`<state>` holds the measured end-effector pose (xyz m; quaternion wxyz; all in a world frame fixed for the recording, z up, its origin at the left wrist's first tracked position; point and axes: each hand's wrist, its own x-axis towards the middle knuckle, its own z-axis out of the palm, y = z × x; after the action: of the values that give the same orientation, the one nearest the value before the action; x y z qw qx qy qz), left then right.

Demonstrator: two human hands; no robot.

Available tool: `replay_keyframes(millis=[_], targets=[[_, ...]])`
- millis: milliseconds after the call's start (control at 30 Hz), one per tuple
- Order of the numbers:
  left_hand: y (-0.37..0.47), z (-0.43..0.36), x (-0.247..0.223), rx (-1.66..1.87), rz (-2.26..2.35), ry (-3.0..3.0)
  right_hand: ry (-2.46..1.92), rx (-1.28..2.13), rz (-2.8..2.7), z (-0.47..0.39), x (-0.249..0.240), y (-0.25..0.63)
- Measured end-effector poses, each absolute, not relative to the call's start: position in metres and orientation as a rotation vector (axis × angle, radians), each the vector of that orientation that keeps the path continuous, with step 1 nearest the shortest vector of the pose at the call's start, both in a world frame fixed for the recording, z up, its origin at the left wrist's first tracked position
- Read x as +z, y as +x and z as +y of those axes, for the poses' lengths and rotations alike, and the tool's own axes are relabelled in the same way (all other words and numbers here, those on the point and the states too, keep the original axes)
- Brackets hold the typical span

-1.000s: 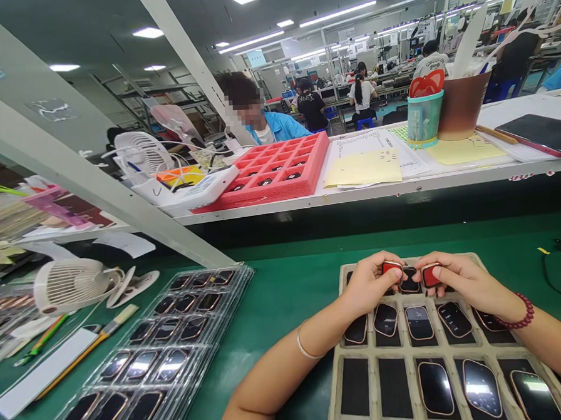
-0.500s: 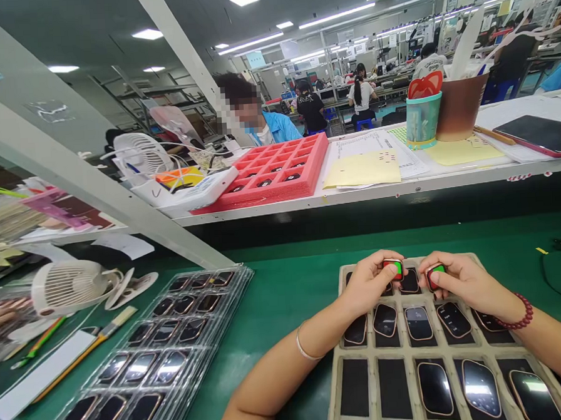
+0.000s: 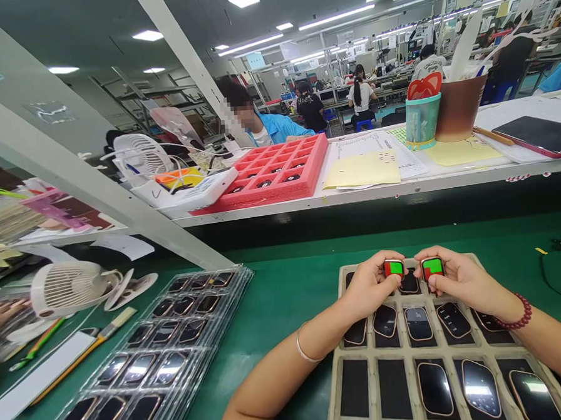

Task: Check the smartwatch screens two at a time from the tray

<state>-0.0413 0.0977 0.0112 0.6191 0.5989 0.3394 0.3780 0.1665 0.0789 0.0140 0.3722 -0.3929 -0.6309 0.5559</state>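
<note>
Head view: above the beige tray (image 3: 374,387), left hand (image 3: 371,277) pinches a lit watch (image 3: 394,268), right hand (image 3: 455,273) a second watch (image 3: 433,267), fingers closed on both; seemingly a display check, next calling for steady, unobstructed holding.

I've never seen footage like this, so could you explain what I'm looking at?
No machine here: a person works bare-handed, filmed from a camera on their head. The left hand and right hand each hold a small watch-like device, its screen showing red and green. Below them, on the green work surface, a beige tray holds more devices with mostly dark screens. At the picture's left lies a clear plastic tray of similar devices, with a brush and a small fan beside it.
</note>
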Motion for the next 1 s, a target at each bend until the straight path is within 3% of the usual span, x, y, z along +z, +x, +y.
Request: replay_keyframes(millis=[1000], targets=[[-0.0422, 0.0972, 0.0103, 0.832, 0.793, 1.456, -0.973, 1.432, -1.659, 0.0795, 0.0128, 0.1660]])
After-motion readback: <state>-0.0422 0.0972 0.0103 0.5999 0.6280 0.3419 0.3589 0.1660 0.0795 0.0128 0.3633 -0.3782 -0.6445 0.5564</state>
